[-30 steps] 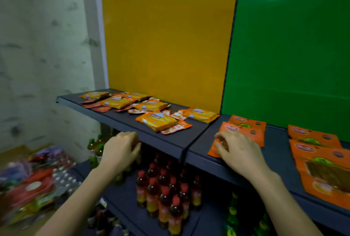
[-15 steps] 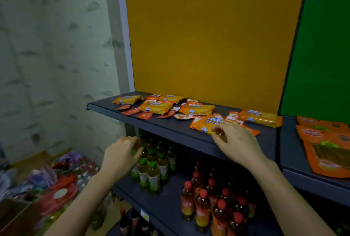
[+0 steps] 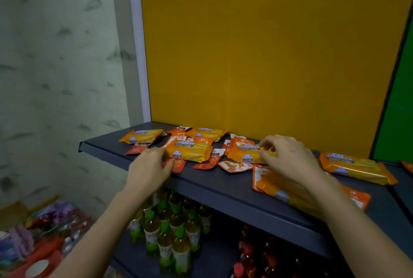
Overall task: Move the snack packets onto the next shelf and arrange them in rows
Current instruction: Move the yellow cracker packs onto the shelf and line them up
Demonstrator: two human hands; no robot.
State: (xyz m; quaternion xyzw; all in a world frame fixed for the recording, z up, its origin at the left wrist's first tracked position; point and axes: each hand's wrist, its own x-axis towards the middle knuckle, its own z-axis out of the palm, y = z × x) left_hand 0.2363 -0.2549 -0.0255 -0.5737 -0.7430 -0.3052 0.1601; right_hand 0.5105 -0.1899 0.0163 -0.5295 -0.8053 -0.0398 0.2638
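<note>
My right hand [image 3: 288, 161] pinches a Cal Cheese packet [image 3: 243, 153] at its nine o'clock on the shelf [image 3: 223, 188]. My left hand [image 3: 148, 166] touches a red sachet [image 3: 178, 164] at its three o'clock; I cannot tell if it grips.

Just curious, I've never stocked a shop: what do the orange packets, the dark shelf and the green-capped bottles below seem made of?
Orange packets: likely glossy plastic film; they catch light and have crimped, wrinkled ends.
Dark shelf: probably painted metal, matte, with a thin folded front lip.
Green-capped bottles: apparently clear plastic; the yellowish drink shows through.
</note>
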